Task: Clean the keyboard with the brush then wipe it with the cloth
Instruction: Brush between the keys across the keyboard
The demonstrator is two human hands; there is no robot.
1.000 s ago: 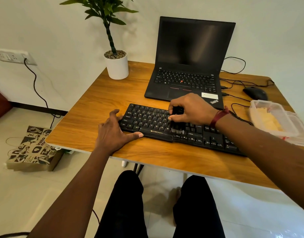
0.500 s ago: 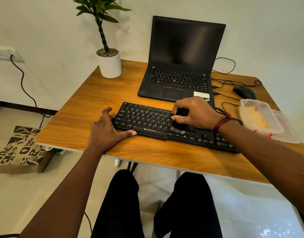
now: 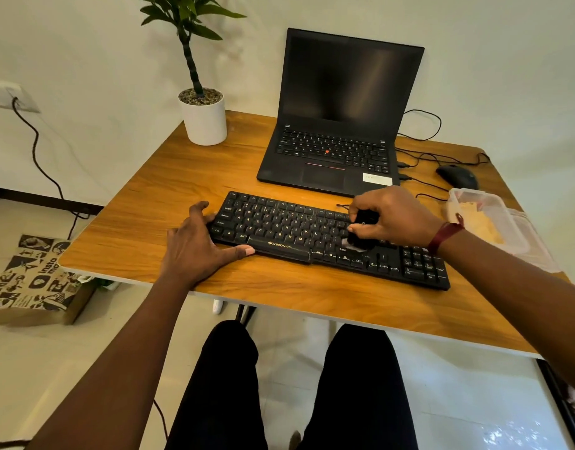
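Observation:
A black keyboard (image 3: 289,228) lies across the near half of the wooden desk (image 3: 169,203). My right hand (image 3: 393,216) grips a small black brush (image 3: 361,235), whose bristles press on the keys right of the spacebar. My left hand (image 3: 198,245) rests flat on the desk at the keyboard's left end, fingers spread against its edge, thumb along the front. A yellow cloth (image 3: 481,222) lies inside a clear plastic container (image 3: 507,235) at the right edge of the desk.
An open black laptop (image 3: 338,125) stands behind the keyboard. A white potted plant (image 3: 203,120) is at the back left, and a black mouse (image 3: 458,177) with cables at the back right. My legs are under the desk; a printed paper bag (image 3: 33,277) sits on the floor to the left.
My right hand has moved the brush to the right along the keyboard, from the middle keys to those past the spacebar. My left hand stays at the keyboard's left end.

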